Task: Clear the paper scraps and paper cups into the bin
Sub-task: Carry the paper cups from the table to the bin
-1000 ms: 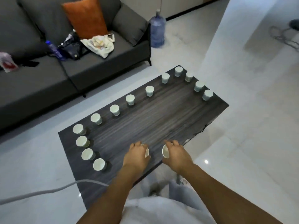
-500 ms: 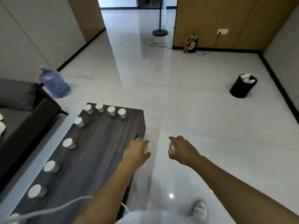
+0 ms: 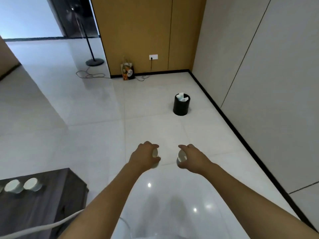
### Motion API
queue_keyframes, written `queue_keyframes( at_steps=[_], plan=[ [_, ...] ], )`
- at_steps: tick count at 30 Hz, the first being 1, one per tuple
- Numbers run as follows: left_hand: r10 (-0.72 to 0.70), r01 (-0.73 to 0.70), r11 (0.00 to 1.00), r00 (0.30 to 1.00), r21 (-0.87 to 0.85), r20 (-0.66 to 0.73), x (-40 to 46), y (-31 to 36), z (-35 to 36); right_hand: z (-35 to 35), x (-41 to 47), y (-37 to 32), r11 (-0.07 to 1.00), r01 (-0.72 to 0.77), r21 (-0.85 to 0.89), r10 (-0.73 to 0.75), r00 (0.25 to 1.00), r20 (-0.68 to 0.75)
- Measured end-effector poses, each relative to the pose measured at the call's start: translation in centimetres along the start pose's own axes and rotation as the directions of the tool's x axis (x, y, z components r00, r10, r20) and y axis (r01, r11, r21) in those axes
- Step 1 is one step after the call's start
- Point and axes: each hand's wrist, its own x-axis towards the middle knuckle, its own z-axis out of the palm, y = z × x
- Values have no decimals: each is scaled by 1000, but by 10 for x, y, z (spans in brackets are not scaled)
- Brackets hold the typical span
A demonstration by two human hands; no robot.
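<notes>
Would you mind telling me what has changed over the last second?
The person turned from the table toward the bin, carrying both cups away from it. The left hand still grips one cup, the right hand the other. The bin stands unmoved.

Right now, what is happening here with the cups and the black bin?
A person is carrying two paper cups, one gripped in the left hand and one in the right hand, both held out over the white floor. The black bin stands ahead near the wall, already holding some paper, and is not yet reached. At least two more cups wait on the dark table at lower left.
</notes>
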Motion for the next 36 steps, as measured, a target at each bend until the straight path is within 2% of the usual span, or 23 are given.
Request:
queue_keyframes(
  at_steps=[8,20,27,36],
  plan=[
    [171,-172,985,984,25,56,131,80,3,-74,70,75,982,-170,82,175,983,-63],
    [296,-301,952,952,61,78,376,124,-49,-186,265,113,931,-310,191,341,927,-158],
    [275,-282,957,957,70,93,499,137,-67,-235,372,131,928,-305,215,341,927,-157],
    [234,-235,972,971,9,47,682,193,-54,-319,532,211,939,-274,209,301,947,-111]
  ],
)
